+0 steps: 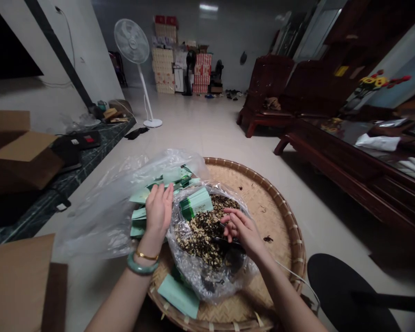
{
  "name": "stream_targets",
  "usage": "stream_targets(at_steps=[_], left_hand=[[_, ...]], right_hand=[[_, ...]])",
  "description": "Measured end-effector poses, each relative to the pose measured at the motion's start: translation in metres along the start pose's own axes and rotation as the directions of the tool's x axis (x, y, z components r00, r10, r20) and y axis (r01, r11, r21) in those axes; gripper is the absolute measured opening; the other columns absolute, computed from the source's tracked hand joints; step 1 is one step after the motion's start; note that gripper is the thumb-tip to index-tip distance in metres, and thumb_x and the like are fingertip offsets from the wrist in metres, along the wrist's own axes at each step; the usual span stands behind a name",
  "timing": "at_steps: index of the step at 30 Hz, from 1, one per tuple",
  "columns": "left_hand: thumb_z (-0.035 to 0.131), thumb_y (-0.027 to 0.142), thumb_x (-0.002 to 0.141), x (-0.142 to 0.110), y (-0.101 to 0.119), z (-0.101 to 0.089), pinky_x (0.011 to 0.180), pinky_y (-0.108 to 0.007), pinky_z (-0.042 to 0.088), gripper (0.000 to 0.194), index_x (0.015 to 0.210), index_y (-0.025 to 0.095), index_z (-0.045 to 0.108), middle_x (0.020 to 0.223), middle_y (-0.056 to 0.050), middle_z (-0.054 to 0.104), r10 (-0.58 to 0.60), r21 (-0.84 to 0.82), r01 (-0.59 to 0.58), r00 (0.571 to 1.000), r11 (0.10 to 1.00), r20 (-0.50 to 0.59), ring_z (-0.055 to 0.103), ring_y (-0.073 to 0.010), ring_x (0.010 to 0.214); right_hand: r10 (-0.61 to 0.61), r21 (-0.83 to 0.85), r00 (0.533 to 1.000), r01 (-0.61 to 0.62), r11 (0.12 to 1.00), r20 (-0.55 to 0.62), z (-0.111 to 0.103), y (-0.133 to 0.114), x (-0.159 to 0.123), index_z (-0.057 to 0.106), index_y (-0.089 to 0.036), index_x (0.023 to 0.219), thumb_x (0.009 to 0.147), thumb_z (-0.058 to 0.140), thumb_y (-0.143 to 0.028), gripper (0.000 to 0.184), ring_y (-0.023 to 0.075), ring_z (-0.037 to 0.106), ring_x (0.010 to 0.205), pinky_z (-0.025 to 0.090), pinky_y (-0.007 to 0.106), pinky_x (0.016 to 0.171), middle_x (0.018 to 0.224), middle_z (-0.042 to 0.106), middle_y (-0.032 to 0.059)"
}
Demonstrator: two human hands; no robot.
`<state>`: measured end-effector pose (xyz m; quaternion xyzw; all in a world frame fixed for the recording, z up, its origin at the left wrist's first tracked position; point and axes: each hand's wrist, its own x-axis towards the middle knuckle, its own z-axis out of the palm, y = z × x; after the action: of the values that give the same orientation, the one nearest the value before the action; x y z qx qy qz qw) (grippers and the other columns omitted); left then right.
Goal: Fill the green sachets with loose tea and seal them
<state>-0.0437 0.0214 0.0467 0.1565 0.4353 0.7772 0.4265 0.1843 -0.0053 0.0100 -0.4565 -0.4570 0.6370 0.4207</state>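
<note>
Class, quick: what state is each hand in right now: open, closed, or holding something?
Left hand: open, holding nothing, beside the green sachets.
Right hand: curled, apparently holding a black scoop.

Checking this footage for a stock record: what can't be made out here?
Head view only:
- The dark object under the right hand: mostly hidden by the fingers and the plastic bag.
- The green packets: any printing too small to read.
- The dried mix: pieces too small to identify.
- The round bamboo tray: lower rim cut off by the bottom edge.
</note>
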Motion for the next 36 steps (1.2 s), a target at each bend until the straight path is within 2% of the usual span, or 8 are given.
stream_targets(at_steps=[3, 5, 7, 9, 12, 22, 29, 36], left_hand=[[0.060, 0.015, 0.080, -0.014, -0.016, -0.008, 0.092, -0.037, 0.049, 0.027, 0.106, 0.019, 0.062, 0.117, -0.009, 0.060, 0.114, 0.486, -0.299, 0.921, 0.821, 0.373, 0.061, -0.0209, 0.101], [0.062, 0.014, 0.078, -0.021, -0.027, -0.013, 0.093, -0.043, 0.047, 0.021, 0.098, 0.019, 0.068, 0.103, -0.008, 0.065, 0.054, 0.648, -0.620, 0.739, 0.443, 0.671, 0.057, -0.0250, 0.101], [0.059, 0.012, 0.081, -0.025, -0.036, -0.015, 0.089, -0.044, 0.046, 0.019, 0.096, 0.018, 0.068, 0.100, -0.010, 0.065, -0.044, 0.645, -0.762, 0.643, 0.060, 0.764, 0.055, -0.0270, 0.100], [0.054, 0.010, 0.083, -0.025, -0.042, -0.015, 0.083, -0.042, 0.046, 0.021, 0.099, 0.017, 0.067, 0.100, -0.012, 0.063, -0.104, 0.605, -0.764, 0.636, -0.224, 0.764, 0.054, -0.0276, 0.097], [0.049, 0.009, 0.086, -0.024, -0.044, -0.014, 0.078, -0.040, 0.044, 0.022, 0.100, 0.016, 0.065, 0.097, -0.013, 0.062, -0.137, 0.550, -0.717, 0.654, -0.429, 0.744, 0.053, -0.0279, 0.093], [0.049, 0.013, 0.086, -0.024, -0.043, -0.014, 0.077, -0.038, 0.041, 0.019, 0.100, 0.017, 0.062, 0.096, -0.012, 0.060, -0.123, 0.542, -0.693, 0.662, -0.475, 0.739, 0.052, -0.0282, 0.093], [0.054, 0.021, 0.086, -0.023, -0.042, -0.018, 0.073, -0.038, 0.039, 0.014, 0.095, 0.017, 0.065, 0.093, -0.011, 0.063, -0.122, 0.540, -0.705, 0.653, -0.461, 0.748, 0.053, -0.0301, 0.091], [0.050, 0.026, 0.090, -0.019, -0.045, -0.027, 0.070, -0.036, 0.036, 0.023, 0.102, 0.022, 0.069, 0.093, -0.010, 0.067, -0.048, 0.555, -0.705, 0.636, -0.441, 0.770, 0.056, -0.0283, 0.085]], right_hand=[[-0.058, -0.150, 0.998, 0.054, 0.987, -0.021, -0.008, 0.007, 0.002, 0.061, -0.019, 0.095, 0.074, 0.061, -0.059, 0.045, 0.0141, 0.059, 0.059, 0.048, 0.026, 0.049, 0.079, 0.064, 0.0038], [-0.152, -0.321, 0.988, 0.130, 0.938, -0.042, -0.013, 0.009, 0.004, 0.063, -0.019, 0.094, 0.078, 0.058, -0.055, 0.039, 0.0170, 0.061, 0.067, 0.051, 0.029, 0.057, 0.081, 0.066, 0.0053], [-0.261, -0.485, 0.964, 0.205, 0.850, -0.050, -0.017, 0.008, 0.005, 0.065, -0.020, 0.095, 0.082, 0.055, -0.049, 0.033, 0.0203, 0.063, 0.078, 0.052, 0.034, 0.069, 0.089, 0.069, 0.0073], [-0.339, -0.588, 0.940, 0.253, 0.768, -0.038, -0.018, 0.004, 0.005, 0.066, -0.020, 0.097, 0.085, 0.052, -0.042, 0.029, 0.0221, 0.064, 0.085, 0.051, 0.037, 0.077, 0.095, 0.070, 0.0083], [-0.381, -0.657, 0.924, 0.273, 0.703, -0.023, -0.022, -0.004, 0.004, 0.066, -0.020, 0.099, 0.088, 0.049, -0.037, 0.028, 0.0219, 0.065, 0.086, 0.051, 0.036, 0.078, 0.097, 0.070, 0.0083], [-0.117, -0.974, 0.983, 0.156, 0.164, 0.138, -0.041, 0.013, -0.030, 0.049, -0.016, 0.133, 0.066, 0.073, -0.017, 0.072, 0.0335, 0.058, 0.103, 0.046, 0.046, 0.087, 0.114, 0.064, 0.0153], [-0.275, -0.907, 0.958, 0.190, 0.375, 0.087, -0.050, 0.006, -0.024, 0.056, -0.018, 0.119, 0.081, 0.064, -0.031, 0.041, 0.0268, 0.062, 0.098, 0.047, 0.038, 0.085, 0.108, 0.066, 0.0126], [-0.161, -0.974, 0.985, 0.094, 0.208, 0.061, -0.030, -0.003, 0.013, 0.053, -0.013, 0.112, 0.083, 0.062, -0.028, 0.034, 0.0279, 0.062, 0.095, 0.046, 0.036, 0.081, 0.103, 0.065, 0.0159]])
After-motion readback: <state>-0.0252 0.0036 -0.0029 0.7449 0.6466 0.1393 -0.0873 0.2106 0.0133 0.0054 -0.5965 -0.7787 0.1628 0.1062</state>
